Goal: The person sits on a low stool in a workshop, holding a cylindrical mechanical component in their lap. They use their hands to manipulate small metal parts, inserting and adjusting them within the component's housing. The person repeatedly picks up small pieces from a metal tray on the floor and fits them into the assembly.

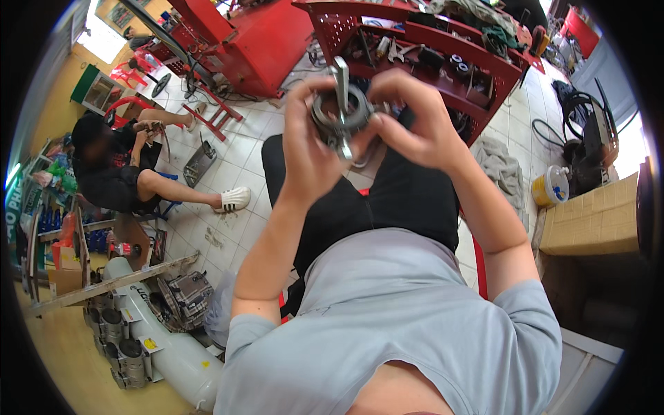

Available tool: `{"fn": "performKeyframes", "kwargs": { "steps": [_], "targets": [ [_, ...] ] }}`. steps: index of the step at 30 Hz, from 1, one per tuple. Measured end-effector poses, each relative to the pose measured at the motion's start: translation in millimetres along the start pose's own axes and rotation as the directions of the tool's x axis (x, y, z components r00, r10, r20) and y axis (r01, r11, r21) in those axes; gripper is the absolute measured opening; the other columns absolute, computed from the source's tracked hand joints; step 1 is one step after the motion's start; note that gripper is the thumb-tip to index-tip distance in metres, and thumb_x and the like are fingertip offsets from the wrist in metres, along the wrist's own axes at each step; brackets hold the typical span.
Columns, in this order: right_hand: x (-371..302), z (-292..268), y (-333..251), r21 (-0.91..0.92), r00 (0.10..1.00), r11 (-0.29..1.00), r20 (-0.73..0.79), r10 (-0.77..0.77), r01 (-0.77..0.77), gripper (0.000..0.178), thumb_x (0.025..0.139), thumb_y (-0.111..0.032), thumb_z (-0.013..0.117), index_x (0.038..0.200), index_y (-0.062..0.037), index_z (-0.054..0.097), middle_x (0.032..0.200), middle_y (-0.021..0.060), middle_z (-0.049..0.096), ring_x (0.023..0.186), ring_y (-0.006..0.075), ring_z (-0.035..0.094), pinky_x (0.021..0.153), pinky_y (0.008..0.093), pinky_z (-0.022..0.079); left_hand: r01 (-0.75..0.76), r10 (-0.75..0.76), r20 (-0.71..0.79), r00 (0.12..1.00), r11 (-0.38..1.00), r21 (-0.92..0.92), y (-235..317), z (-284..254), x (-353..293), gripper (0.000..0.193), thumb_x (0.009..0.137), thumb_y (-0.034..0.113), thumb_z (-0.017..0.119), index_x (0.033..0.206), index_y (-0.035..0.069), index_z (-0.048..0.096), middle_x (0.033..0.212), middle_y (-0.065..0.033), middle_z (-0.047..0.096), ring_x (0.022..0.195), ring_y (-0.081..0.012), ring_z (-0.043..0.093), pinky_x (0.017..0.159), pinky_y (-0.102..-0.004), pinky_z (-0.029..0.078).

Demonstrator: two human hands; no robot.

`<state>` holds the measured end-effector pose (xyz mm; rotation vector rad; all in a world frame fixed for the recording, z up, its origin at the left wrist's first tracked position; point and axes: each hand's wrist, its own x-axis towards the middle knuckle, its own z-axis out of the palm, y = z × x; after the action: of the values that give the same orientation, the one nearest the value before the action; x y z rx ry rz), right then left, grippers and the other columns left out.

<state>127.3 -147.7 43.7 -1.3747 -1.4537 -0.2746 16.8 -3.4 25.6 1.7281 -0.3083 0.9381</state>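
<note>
Single view: head-worn fisheye camera, left unit of side-by-side pair. Looks steeply down from wearer's head over own grey shirt (408,325) and black shorts (408,200). Forearms enter from lower edge; left hand (308,138) and right hand (415,121) sit close to lens, upper centre. Tiled floor (235,159) and red shelving rack (429,41) farther off, toward top. Straight edges bend near rim; black corners frame circular field. No second view to share.
</note>
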Motion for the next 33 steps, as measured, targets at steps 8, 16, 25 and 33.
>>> {"fn": "performKeyframes", "kwargs": {
  "steps": [8, 16, 25, 33],
  "targets": [
    [5.0, 32.5, 106.8, 0.353, 0.795, 0.741, 0.461, 0.393, -0.571, 0.044, 0.073, -0.015, 0.068, 0.113, -0.0001, 0.058, 0.091, 0.0057, 0.064, 0.081, 0.0108, 0.057, 0.071, 0.0258, 0.046, 0.32, -0.324, 0.017, 0.946, 0.922, -0.22, -104.5, 3.9, 43.5, 0.061, 0.073, 0.001, 0.077, 0.123, -0.003, 0.043, 0.099, -0.0091, 0.063, 0.088, -0.0164, 0.064, 0.079, -0.029, 0.053],
    [-25.0, 78.0, 219.8, 0.425, 0.574, 0.408, 0.415, 0.706, -0.808, 0.025, 0.075, -0.018, 0.071, 0.093, -0.0013, 0.066, 0.086, 0.0045, 0.065, 0.08, 0.013, 0.058, 0.075, 0.0281, 0.047, 0.71, -0.703, 0.11, 0.702, 0.704, -0.031, -208.3, 10.4, 46.4, 0.062, 0.076, 0.023, 0.078, 0.122, -0.001, 0.045, 0.097, -0.0078, 0.061, 0.091, -0.0144, 0.06, 0.078, -0.0291, 0.05],
    [-39.9, 109.1, 349.5, -0.145, 0.301, 0.398, 0.438, 0.847, -0.906, 0.034, 0.071, -0.03, 0.075, 0.083, 0.0009, 0.068, 0.075, 0.0056, 0.064, 0.068, 0.016, 0.057, 0.067, 0.0311, 0.046, 0.67, -0.851, 0.504, 0.146, 0.46, 0.583, -359.1, -59.5, 16.3, 0.087, 0.072, 0.038, 0.08, 0.134, -0.01, 0.042, 0.127, -0.0221, 0.055, 0.119, -0.0287, 0.053, 0.103, -0.0332, 0.038],
    [-54.5, 89.3, 391.5, -0.223, 0.089, 0.243, 0.537, 0.839, -0.944, 0.024, 0.074, -0.022, 0.072, 0.088, -0.003, 0.067, 0.075, 0.0043, 0.063, 0.067, 0.0144, 0.056, 0.064, 0.0303, 0.045, 0.467, -0.996, -0.029, 0.09, 0.016, 0.884, -514.7, -76.4, -109.3, 0.023, 0.076, 0.019, 0.067, 0.096, 0.01, 0.073, 0.099, -0.0151, 0.069, 0.096, -0.0322, 0.065, 0.084, -0.0387, 0.051]
  ]
}}
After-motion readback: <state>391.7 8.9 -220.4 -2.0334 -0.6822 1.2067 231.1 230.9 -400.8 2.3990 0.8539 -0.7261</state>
